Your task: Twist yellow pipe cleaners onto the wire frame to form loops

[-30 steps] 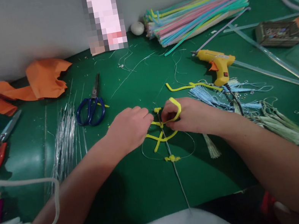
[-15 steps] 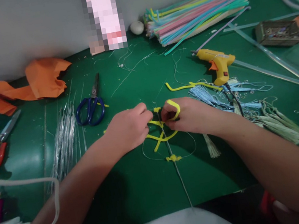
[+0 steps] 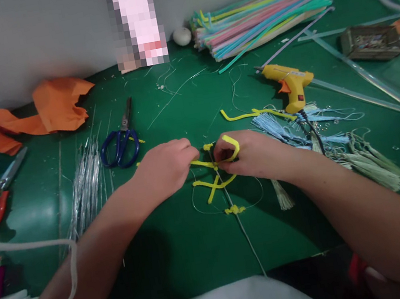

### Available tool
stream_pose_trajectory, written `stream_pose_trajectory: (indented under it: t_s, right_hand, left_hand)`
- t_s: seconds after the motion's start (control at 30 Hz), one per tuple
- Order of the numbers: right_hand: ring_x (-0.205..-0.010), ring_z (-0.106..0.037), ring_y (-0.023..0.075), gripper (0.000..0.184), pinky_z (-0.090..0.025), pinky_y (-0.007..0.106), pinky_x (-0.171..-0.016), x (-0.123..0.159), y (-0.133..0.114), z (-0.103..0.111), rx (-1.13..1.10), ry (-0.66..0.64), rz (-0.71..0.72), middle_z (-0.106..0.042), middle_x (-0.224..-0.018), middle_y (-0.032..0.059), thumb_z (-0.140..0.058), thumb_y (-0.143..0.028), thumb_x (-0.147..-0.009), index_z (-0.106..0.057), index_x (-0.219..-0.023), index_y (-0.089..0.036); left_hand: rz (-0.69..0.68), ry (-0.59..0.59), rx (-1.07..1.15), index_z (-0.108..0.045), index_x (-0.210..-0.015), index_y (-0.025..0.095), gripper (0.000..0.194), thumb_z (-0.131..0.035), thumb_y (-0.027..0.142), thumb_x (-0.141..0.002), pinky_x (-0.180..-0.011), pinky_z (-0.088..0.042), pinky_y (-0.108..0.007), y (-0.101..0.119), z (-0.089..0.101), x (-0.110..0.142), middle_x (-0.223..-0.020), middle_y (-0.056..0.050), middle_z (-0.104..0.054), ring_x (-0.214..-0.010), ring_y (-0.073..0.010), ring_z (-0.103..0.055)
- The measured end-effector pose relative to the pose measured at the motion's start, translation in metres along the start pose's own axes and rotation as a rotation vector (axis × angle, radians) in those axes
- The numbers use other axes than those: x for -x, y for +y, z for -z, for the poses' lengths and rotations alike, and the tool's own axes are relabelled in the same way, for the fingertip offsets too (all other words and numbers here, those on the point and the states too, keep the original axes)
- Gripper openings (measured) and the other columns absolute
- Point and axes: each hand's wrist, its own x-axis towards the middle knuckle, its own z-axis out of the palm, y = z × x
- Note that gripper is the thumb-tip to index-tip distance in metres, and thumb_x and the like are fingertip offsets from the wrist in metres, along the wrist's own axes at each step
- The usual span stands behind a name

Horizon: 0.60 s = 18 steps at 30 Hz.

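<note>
A yellow pipe cleaner (image 3: pixel 202 163) crosses a thin pale cord (image 3: pixel 242 229) between my hands. My left hand (image 3: pixel 172 167) is closed on its left part, the fingertips pinching it. On the other side of the cord, my right hand (image 3: pixel 241 152) pinches the same piece close to the crossing, and a bent yellow end loops up over its fingers. Just below, more yellow pipe cleaner (image 3: pixel 214 184) forms a curved, crossed shape on the cord. A yellow knot (image 3: pixel 235 210) sits lower down, where a thin wire loop (image 3: pixel 194 204) meets the cord.
Blue-handled scissors (image 3: pixel 120 145) and silver wires (image 3: pixel 85 190) lie left of my hands. A yellow glue gun (image 3: pixel 291 83) rests at the right above blue tassels (image 3: pixel 277 125) and pale green tassels (image 3: pixel 375 165). Behind are bundled pipe cleaners (image 3: pixel 266 19) and a small box (image 3: pixel 370 43).
My left hand has moved slightly left, away from the cord, exposing more of the yellow pipe cleaner. My right hand stays nearly in place. The cord's lower end has swung a little right.
</note>
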Motion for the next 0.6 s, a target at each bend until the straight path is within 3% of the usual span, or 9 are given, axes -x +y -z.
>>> stream_pose_trajectory:
  t_s: [0.13, 0.27, 0.6]
  right_hand:
    - [-0.075, -0.055, 0.0159, 0.008, -0.038, 0.028, -0.065, 0.0, 0.0, 0.0, 0.028, -0.004, 0.01, -0.063, -0.085, 0.0046, -0.062, -0.011, -0.078, -0.064, -0.078, -0.018]
    - [-0.075, -0.055, 0.0159, 0.008, -0.039, 0.028, -0.064, -0.001, 0.0, 0.001, 0.012, 0.001, 0.012, -0.064, -0.086, 0.0046, -0.061, -0.012, -0.078, -0.065, -0.078, -0.019]
    - [-0.075, -0.056, 0.0162, 0.01, -0.041, 0.028, -0.065, -0.001, -0.002, 0.002, 0.005, 0.004, -0.001, -0.064, -0.086, 0.0051, -0.061, -0.009, -0.076, -0.065, -0.076, -0.018]
  left_hand:
    - [0.056, 0.017, 0.026, -0.067, -0.11, 0.016, 0.031, -0.045, 0.008, -0.09, -0.077, -0.047, -0.032, -0.015, 0.003, 0.002, -0.108, -0.008, -0.068, -0.099, -0.0225, -0.063]
    - [0.073, 0.099, -0.017, -0.07, -0.101, 0.016, 0.026, -0.046, 0.012, -0.091, -0.08, -0.046, -0.034, -0.027, 0.001, 0.001, -0.105, -0.008, -0.069, -0.097, -0.023, -0.062]
    - [0.094, 0.043, -0.074, -0.068, -0.092, 0.016, 0.019, -0.049, 0.017, -0.092, -0.062, -0.037, -0.029, -0.022, -0.002, -0.002, -0.094, -0.007, -0.068, -0.084, -0.0203, -0.062]
